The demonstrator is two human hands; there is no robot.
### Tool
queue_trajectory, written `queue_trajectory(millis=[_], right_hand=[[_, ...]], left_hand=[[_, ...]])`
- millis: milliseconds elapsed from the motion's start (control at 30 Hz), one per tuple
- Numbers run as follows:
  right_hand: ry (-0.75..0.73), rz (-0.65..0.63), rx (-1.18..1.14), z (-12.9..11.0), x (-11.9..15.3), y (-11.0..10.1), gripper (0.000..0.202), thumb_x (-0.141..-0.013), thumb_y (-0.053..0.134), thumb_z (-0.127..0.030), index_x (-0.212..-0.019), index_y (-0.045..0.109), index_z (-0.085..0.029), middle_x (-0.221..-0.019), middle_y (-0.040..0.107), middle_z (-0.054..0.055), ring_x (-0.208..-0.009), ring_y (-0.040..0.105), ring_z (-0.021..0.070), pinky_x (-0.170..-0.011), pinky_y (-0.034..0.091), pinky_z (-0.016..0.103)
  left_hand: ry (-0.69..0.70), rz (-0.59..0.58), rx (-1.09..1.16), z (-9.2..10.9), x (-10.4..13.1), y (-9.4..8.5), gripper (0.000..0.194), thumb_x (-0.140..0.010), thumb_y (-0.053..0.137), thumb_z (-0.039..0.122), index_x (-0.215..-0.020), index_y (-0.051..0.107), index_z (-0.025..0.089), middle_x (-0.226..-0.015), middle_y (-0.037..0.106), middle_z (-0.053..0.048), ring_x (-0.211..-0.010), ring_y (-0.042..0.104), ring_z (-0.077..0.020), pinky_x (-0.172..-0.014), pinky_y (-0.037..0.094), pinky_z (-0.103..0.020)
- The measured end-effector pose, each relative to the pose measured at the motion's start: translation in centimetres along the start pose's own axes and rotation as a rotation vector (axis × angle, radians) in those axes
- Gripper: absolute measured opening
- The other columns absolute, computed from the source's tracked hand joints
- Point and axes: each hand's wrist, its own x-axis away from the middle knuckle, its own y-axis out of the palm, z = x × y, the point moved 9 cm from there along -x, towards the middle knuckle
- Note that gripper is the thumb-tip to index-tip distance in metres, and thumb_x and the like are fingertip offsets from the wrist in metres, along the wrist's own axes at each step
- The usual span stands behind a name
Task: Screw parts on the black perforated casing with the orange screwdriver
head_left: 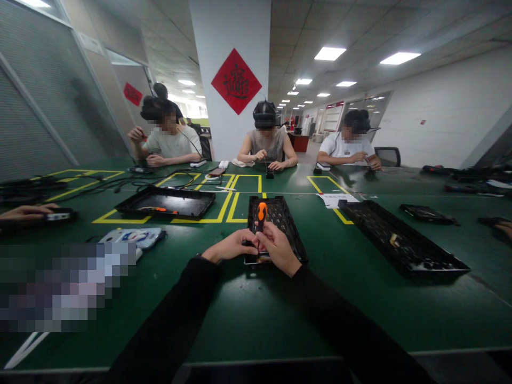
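A screwdriver with an orange and black handle stands upright in front of me. My right hand has its fingers closed around the lower handle. Beside it, my left hand is closed in a pinch near the screwdriver's shaft; what its fingertips hold is too small and covered to make out. Both hands are over the near end of a black plastic tray, which has many small dark pieces in it. Under the hands, a small brownish part shows at the tray's near edge, partly hidden.
On the left lies a black tray with orange-handled tools; on the right, a longer black tray holds small parts. A patterned pouch, cables and a paper sheet lie around. Several people sit across the green table.
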Motion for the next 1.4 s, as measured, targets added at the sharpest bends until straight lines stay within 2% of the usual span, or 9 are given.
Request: queue_trajectory(millis=[267,467,600,833,1100,1400], right_hand=[[-0.002,0.000,0.014,-0.1,0.0,0.1,0.029,-0.086,0.049,-0.033,-0.110,0.052,-0.017,-0.080,0.061,0.004,-0.070,0.058,0.0132,-0.061,0.047,0.024],[-0.010,0.002,0.037,-0.1,-0.1,0.0,0.028,-0.087,0.047,-0.034,-0.108,0.052,-0.017,-0.078,0.061,0.003,-0.061,0.054,0.0108,-0.056,0.045,0.022],[-0.004,-0.003,0.023,0.0,-0.1,0.1,0.029,-0.087,0.047,-0.034,-0.110,0.051,-0.017,-0.078,0.060,0.003,-0.063,0.055,0.0110,-0.057,0.045,0.022],[-0.011,-0.012,0.002,-0.4,0.0,0.1,0.029,-0.085,0.050,-0.032,-0.110,0.052,-0.017,-0.081,0.061,0.004,-0.070,0.058,0.0126,-0.062,0.046,0.023],[0.006,-0.006,0.001,-0.3,0.0,0.1,0.029,-0.086,0.048,-0.034,-0.109,0.052,-0.017,-0.078,0.061,0.003,-0.064,0.056,0.0110,-0.057,0.045,0.022],[-0.003,0.001,-0.010,-0.3,0.0,0.1,0.032,-0.085,0.050,-0.034,-0.111,0.052,-0.016,-0.081,0.061,0.004,-0.071,0.058,0.0132,-0.062,0.047,0.024]], left_hand=[[-0.072,0.085,0.067,-1.6,-0.1,0.1,0.019,-0.069,0.068,0.029,-0.064,0.060,0.012,-0.074,0.062,-0.002,-0.075,0.056,-0.0137,-0.078,0.042,-0.027],[-0.047,0.037,0.045,-0.8,0.0,0.0,0.018,-0.071,0.066,0.029,-0.072,0.062,0.012,-0.081,0.063,-0.003,-0.081,0.056,-0.0149,-0.082,0.041,-0.029],[-0.014,-0.008,0.014,-0.4,0.1,-0.1,0.017,-0.076,0.061,0.029,-0.077,0.064,0.012,-0.085,0.064,-0.005,-0.085,0.056,-0.0153,-0.085,0.040,-0.029],[-0.071,0.054,0.099,-1.8,-0.1,0.2,0.018,-0.071,0.066,0.028,-0.072,0.059,0.012,-0.075,0.060,-0.001,-0.074,0.054,-0.0129,-0.076,0.042,-0.027],[-0.051,0.007,0.038,-1.0,0.1,0.0,0.016,-0.073,0.065,0.028,-0.075,0.063,0.012,-0.084,0.063,-0.004,-0.084,0.056,-0.0154,-0.084,0.040,-0.030],[-0.080,0.072,0.076,-1.9,-0.1,0.2,0.017,-0.070,0.066,0.028,-0.070,0.060,0.012,-0.076,0.062,-0.002,-0.077,0.055,-0.0140,-0.079,0.042,-0.028]])
